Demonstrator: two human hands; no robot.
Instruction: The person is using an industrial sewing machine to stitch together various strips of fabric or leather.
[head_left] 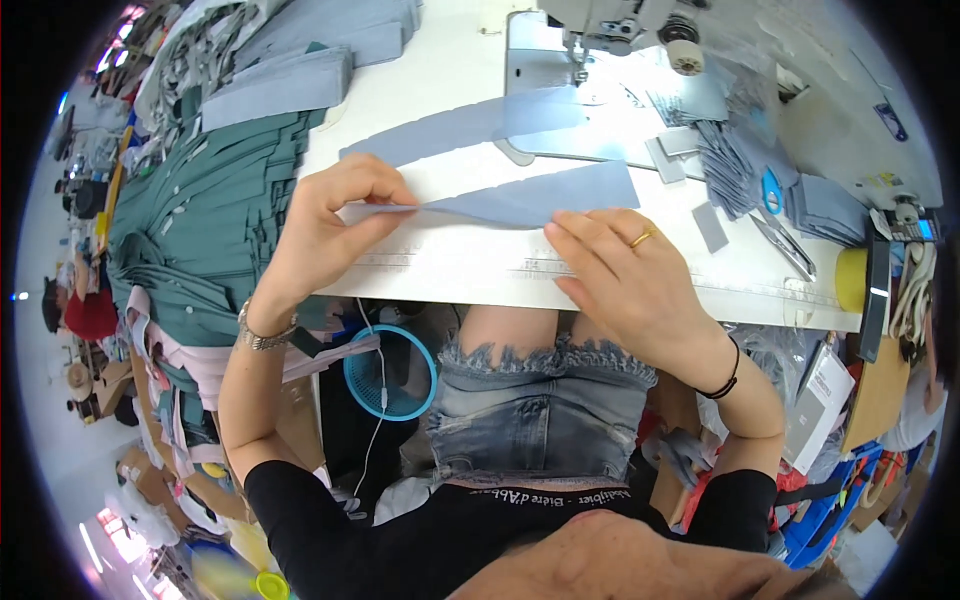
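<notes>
My left hand (343,218) pinches the left end of a long grey-blue fabric strip (500,200) between thumb and fingers. The strip is partly folded along its length and runs right over the white table. On its lower edge rest the fingertips of my right hand (628,275), fingers stretched out and thumb apart from them. Just behind lies a second curved grey-blue strip (450,130), its right end on the metal plate of a sewing machine (620,30).
Green folded fabric (200,220) and grey fabric stacks (290,85) fill the left side. At right lie small grey pieces (730,170), tweezers (783,245) and blue-handled thread snips (771,190). A ruler strip (450,262) lines the table's front; a blue basket (392,372) stands below.
</notes>
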